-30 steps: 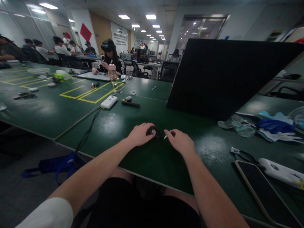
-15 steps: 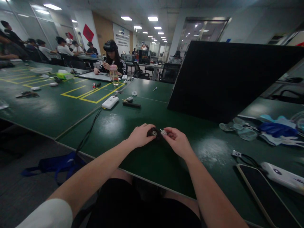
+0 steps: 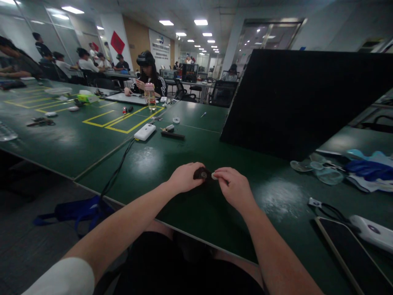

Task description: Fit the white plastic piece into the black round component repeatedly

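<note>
One hand, the left hand (image 3: 186,177), grips a dark part (image 3: 204,175) with a round centre, close over the table (image 3: 196,149); the right hand (image 3: 235,186) pinches a small white piece (image 3: 214,176) just beside it, whether touching is unclear; the step seems to be matching the two; the next move likely calls for a steady left grip and fine right-hand alignment.
</note>
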The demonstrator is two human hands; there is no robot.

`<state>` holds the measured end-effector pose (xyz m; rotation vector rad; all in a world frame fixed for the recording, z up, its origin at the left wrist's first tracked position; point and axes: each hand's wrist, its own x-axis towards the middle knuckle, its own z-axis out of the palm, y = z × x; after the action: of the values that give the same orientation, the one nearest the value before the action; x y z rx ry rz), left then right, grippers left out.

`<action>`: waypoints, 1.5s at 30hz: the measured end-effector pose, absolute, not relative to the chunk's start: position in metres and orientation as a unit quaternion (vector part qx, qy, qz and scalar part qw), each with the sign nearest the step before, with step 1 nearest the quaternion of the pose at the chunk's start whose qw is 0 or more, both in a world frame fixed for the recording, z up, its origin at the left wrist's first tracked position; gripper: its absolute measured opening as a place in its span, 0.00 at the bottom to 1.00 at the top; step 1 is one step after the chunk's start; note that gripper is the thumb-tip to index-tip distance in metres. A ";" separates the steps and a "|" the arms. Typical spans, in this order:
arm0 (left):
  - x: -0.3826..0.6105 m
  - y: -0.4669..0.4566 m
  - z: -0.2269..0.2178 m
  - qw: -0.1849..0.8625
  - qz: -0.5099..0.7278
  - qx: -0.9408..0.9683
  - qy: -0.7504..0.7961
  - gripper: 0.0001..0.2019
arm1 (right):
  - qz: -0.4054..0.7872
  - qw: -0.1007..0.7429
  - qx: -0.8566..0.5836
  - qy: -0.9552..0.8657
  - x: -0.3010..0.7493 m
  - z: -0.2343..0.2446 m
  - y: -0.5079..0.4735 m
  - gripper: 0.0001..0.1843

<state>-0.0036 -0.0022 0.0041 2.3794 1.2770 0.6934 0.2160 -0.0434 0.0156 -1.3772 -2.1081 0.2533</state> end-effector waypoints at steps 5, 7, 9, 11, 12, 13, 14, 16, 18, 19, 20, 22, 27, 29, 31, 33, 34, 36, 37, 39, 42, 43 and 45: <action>-0.004 -0.002 0.004 0.183 0.246 0.837 0.453 0.19 | 0.118 0.340 -0.512 -0.780 0.215 0.018 -0.045 0.13; -0.003 -0.002 0.004 0.185 0.247 0.835 0.455 0.19 | 0.116 0.369 -0.509 -0.769 0.214 0.018 -0.046 0.13; -0.003 -0.002 0.005 0.187 0.247 0.834 0.456 0.19 | 0.115 0.385 -0.509 -0.761 0.213 0.018 -0.046 0.12; -0.004 -0.002 0.005 0.190 0.246 0.835 0.455 0.19 | 0.116 0.380 -0.513 -0.761 0.213 0.016 -0.045 0.12; -0.004 -0.001 0.005 0.191 0.246 0.834 0.454 0.20 | 0.118 0.374 -0.517 -0.761 0.213 0.015 -0.045 0.12; -0.004 -0.001 0.005 0.195 0.246 0.835 0.453 0.20 | 0.124 0.367 -0.522 -0.760 0.213 0.013 -0.044 0.12; -0.005 -0.001 0.005 0.198 0.246 0.834 0.452 0.20 | 0.133 0.361 -0.529 -0.757 0.212 0.011 -0.043 0.12; -0.004 -0.001 0.005 0.204 0.248 0.835 0.448 0.20 | 0.159 0.352 -0.543 -0.745 0.211 0.006 -0.042 0.11; -0.003 -0.002 0.004 0.204 0.253 0.834 0.446 0.19 | 0.193 0.350 -0.553 -0.731 0.208 0.003 -0.040 0.11; -0.003 -0.002 0.004 0.203 0.255 0.833 0.447 0.19 | 0.213 0.354 -0.554 -0.722 0.207 0.002 -0.040 0.11; -0.003 -0.002 0.004 0.202 0.257 0.832 0.449 0.19 | 0.233 0.361 -0.553 -0.714 0.207 0.001 -0.040 0.12; -0.006 0.000 0.003 0.198 0.258 0.829 0.455 0.20 | 0.266 0.378 -0.551 -0.695 0.207 0.003 -0.040 0.17; -0.056 0.009 0.004 0.156 0.248 0.818 0.494 0.21 | 0.241 0.444 -0.597 -0.623 0.221 0.013 -0.040 0.28; -0.092 0.012 0.005 0.129 0.244 0.797 0.536 0.22 | 0.230 0.444 -0.620 -0.604 0.227 0.016 -0.039 0.29; -0.131 0.015 0.005 0.104 0.225 0.761 0.599 0.24 | 0.226 0.427 -0.638 -0.600 0.230 0.016 -0.038 0.29; -0.166 0.016 0.006 0.082 0.204 0.741 0.634 0.26 | 0.227 0.409 -0.641 -0.609 0.230 0.015 -0.037 0.28; -0.179 0.017 0.007 0.065 0.193 0.740 0.641 0.26 | 0.228 0.400 -0.639 -0.617 0.229 0.014 -0.036 0.27; -0.199 0.018 0.010 0.017 0.172 0.756 0.631 0.26 | 0.227 0.379 -0.633 -0.636 0.227 0.012 -0.035 0.26; -0.204 0.018 0.011 -0.013 0.159 0.772 0.615 0.26 | 0.226 0.366 -0.632 -0.645 0.227 0.011 -0.034 0.26; -0.209 0.017 0.016 -0.074 0.125 0.812 0.565 0.25 | 0.219 0.341 -0.635 -0.658 0.228 0.008 -0.033 0.25; -0.208 0.015 0.024 -0.136 0.067 0.854 0.497 0.22 | 0.195 0.325 -0.638 -0.670 0.231 0.003 -0.029 0.24; -0.207 0.013 0.026 -0.146 0.058 0.857 0.491 0.22 | 0.188 0.323 -0.638 -0.673 0.232 0.001 -0.028 0.24; -0.209 0.012 0.027 -0.153 0.068 0.845 0.507 0.20 | 0.182 0.316 -0.638 -0.678 0.234 -0.001 -0.026 0.23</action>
<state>-0.2089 0.0120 0.0273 2.9503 1.7708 0.2356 0.2340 -0.0263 -0.0006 -1.6801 -1.7852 0.4801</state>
